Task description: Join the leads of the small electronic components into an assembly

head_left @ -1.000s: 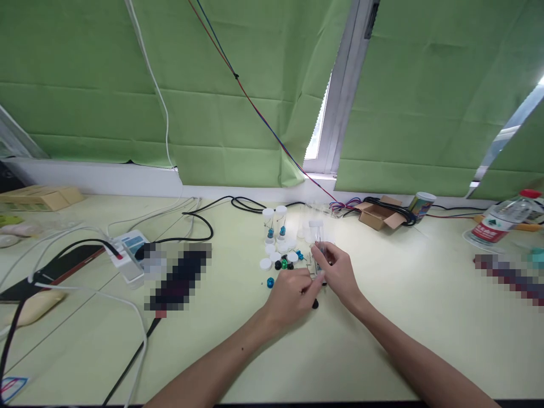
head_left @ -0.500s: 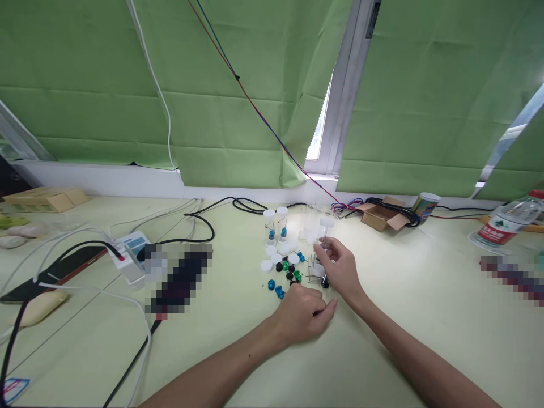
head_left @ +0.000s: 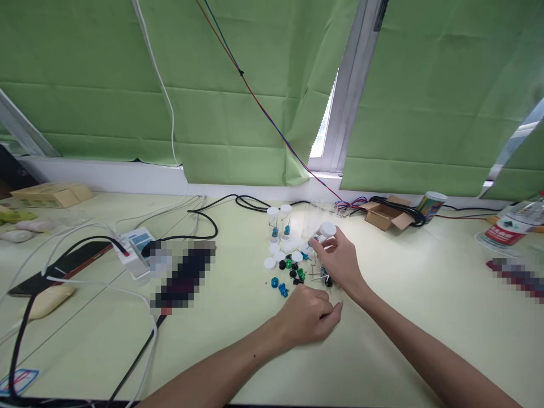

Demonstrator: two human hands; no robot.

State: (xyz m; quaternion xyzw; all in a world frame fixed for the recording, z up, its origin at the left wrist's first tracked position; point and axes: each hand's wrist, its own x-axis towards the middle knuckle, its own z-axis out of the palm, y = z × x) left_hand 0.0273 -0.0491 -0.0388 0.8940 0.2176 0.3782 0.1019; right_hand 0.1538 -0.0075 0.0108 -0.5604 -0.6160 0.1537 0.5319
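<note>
My right hand (head_left: 340, 258) grips a small clear vial with a white cap (head_left: 327, 229), tilted above the pile; fingers partly hide its body. My left hand (head_left: 309, 314) rests on the table in a loose fist, thumb stretched to the right, with nothing visible in it. Just beyond it lie blue push-pin-like pieces (head_left: 283, 289), green ones (head_left: 301, 274) and black ones (head_left: 283, 264). Thin metal pins (head_left: 317, 276) are scattered beneath my right hand. White caps (head_left: 270, 263) lie beside the pieces. Two capped vials (head_left: 286, 224) stand behind, each with a blue piece inside.
More clear vials (head_left: 309, 226) stand behind my right hand. An open cardboard box (head_left: 385, 214) and a can (head_left: 432, 205) are at the back right, and a bottle (head_left: 512, 226) farther right. On the left are a power strip (head_left: 136, 255) and loose cables (head_left: 204, 235).
My right hand has lifted the capped vial slightly and tipped it from upright to a slant. My left hand stays in place on the table. The whole view has shifted a little.
</note>
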